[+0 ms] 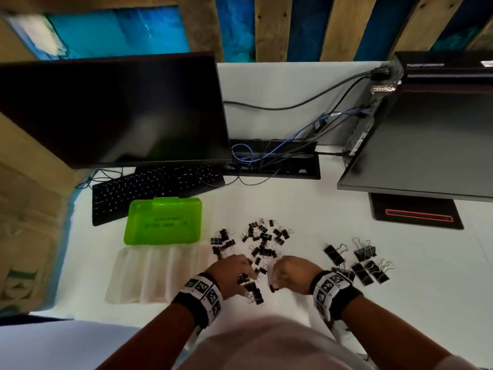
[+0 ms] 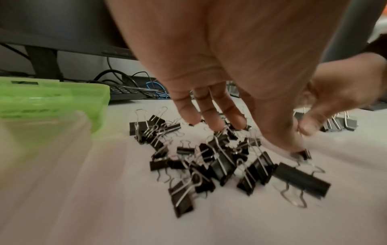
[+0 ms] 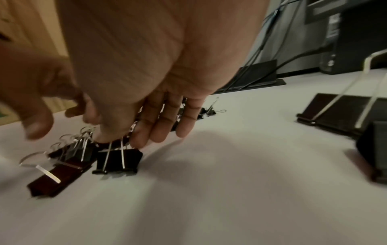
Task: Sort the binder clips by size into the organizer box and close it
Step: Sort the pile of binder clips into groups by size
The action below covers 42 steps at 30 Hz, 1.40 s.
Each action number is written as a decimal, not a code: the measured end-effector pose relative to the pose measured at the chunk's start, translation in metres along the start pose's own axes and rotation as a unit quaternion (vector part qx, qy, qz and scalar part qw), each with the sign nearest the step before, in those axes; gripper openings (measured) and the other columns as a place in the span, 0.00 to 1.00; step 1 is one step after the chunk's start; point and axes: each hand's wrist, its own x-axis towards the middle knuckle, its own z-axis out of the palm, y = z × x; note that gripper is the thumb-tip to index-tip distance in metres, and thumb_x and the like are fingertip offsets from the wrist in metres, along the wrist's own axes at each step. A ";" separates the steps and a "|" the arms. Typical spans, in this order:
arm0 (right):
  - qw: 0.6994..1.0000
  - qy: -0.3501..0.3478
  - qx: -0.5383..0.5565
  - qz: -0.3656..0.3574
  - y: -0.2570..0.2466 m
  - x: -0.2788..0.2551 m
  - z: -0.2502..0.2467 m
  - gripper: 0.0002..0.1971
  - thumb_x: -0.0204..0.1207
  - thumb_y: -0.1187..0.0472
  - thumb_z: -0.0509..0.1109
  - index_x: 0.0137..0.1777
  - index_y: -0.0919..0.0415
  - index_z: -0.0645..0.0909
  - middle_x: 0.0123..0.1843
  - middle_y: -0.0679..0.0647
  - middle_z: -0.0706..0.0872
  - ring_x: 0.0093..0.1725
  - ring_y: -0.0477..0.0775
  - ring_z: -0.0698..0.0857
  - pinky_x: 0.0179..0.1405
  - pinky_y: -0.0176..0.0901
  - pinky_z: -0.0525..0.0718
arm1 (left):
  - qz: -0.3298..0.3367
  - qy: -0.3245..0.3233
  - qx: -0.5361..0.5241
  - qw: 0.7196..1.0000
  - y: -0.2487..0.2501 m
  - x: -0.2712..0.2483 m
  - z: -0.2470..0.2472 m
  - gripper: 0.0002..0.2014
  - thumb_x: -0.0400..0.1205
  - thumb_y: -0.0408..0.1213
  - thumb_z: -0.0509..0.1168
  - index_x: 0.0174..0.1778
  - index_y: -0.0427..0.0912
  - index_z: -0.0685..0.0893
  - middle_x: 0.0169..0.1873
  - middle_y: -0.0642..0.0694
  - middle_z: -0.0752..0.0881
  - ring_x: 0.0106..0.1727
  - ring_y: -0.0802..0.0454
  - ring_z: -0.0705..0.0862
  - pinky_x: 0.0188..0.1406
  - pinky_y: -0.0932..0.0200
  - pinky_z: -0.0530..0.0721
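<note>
On the white surface, both hands work the mixed binder clips: left hand fingers spread loose, right hand pinching one clip. Beside them the organizer box lies open, likely ready for sorting.

I see a white table filling the middle of the head view. At its centre lies a scattered heap of small binder clips, with a group of large binder clips at right centre. The green lid and the clear organizer tray sit left of centre. A black keyboard and two monitor stands rest higher up.
</note>
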 end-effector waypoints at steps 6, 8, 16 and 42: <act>0.991 0.067 -0.046 0.109 0.011 -0.002 -0.007 0.14 0.77 0.57 0.61 0.62 0.48 0.77 0.60 0.52 0.86 0.59 0.57 0.83 0.56 0.46 0.79 | 0.035 0.055 -0.035 0.997 0.001 -0.009 0.018 0.27 0.65 0.57 0.75 0.59 0.57 0.81 0.57 0.56 0.76 0.60 0.57 0.74 0.62 0.57 0.76; 0.987 0.066 -0.075 0.124 0.005 0.003 -0.009 0.20 0.78 0.58 0.60 0.70 0.49 0.70 0.64 0.57 0.84 0.62 0.60 0.83 0.57 0.50 0.79 | 0.043 0.060 -0.017 0.997 0.003 -0.010 0.025 0.26 0.66 0.57 0.74 0.59 0.55 0.81 0.58 0.55 0.76 0.61 0.56 0.73 0.63 0.56 0.75; 0.982 0.096 -0.153 0.055 -0.019 0.034 -0.002 0.19 0.81 0.63 0.59 0.71 0.57 0.70 0.66 0.58 0.77 0.61 0.64 0.81 0.49 0.56 0.82 | 0.046 0.083 0.001 0.995 0.008 -0.014 0.032 0.16 0.76 0.46 0.69 0.58 0.46 0.81 0.59 0.48 0.76 0.62 0.51 0.73 0.66 0.55 0.73; 0.904 0.224 0.302 0.204 0.030 -0.066 0.013 0.05 0.70 0.66 0.77 0.38 0.55 0.87 0.30 0.50 0.88 0.24 0.40 0.84 0.31 0.29 0.85 | -0.031 0.072 -0.115 0.990 0.020 -0.006 0.038 0.12 0.74 0.37 0.70 0.53 0.48 0.82 0.38 0.57 0.83 0.38 0.61 0.80 0.48 0.62 0.82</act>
